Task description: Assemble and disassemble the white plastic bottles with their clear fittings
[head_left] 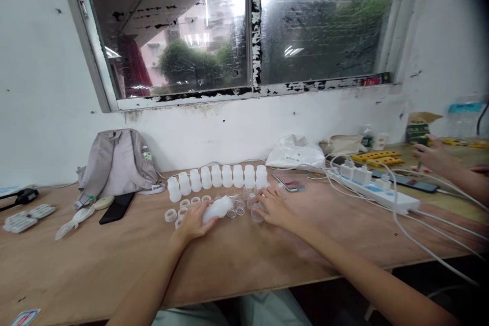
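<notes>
Plainly, a crowded brown tabletop (114,270)

A grey backpack (114,163) slumps far left, and a white power strip (372,190) lies across the right. A row of white bottles (216,176) blocks the far side. Nearer, mid-table, the left hand (194,221) curls its fingers around a tilted bottle (217,209); the right hand (275,209), fingers half-spread, touches clear domes (257,214), gripping or not I cannot tell; white rings (170,219) crowd the left

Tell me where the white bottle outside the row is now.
In the head view, the white bottle is left of centre, tilted in the left hand, in front of the bottle row, with clear plastic pieces on its right.
</notes>
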Demonstrator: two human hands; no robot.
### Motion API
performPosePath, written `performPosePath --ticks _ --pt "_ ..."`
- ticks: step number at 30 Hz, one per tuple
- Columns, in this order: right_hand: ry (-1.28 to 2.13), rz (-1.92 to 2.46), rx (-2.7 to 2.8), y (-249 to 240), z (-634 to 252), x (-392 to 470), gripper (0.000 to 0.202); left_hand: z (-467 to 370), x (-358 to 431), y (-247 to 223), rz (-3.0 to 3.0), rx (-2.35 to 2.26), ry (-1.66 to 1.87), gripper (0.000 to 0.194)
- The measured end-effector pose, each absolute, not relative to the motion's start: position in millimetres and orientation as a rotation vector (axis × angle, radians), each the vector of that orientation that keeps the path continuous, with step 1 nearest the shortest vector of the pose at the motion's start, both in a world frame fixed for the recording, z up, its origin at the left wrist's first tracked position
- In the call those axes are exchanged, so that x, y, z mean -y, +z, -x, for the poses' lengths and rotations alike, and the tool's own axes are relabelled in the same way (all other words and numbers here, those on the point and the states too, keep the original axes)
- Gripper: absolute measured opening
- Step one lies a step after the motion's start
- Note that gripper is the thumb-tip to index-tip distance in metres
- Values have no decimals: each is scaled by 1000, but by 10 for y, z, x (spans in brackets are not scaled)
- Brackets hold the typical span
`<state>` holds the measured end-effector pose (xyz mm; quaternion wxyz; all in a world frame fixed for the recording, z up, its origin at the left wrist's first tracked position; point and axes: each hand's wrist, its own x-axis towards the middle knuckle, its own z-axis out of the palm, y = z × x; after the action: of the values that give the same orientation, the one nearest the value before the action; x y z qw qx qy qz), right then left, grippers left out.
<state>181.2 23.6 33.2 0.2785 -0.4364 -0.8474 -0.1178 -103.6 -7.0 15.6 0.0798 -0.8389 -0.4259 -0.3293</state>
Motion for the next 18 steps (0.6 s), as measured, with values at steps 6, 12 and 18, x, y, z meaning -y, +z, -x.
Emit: performPosePath --ticks 6,12,18 --pt "484 919 1731 453 -1796 -244 31 1018 108 169 2571 1329 -999 39" --pt "928 810 1703 465 -1639 -142 33 931 149 148 2678 1294 -992 36" --pt "960 806 1803 403 -1576 -111 34 866 188 160 2740 1281 -938 32"
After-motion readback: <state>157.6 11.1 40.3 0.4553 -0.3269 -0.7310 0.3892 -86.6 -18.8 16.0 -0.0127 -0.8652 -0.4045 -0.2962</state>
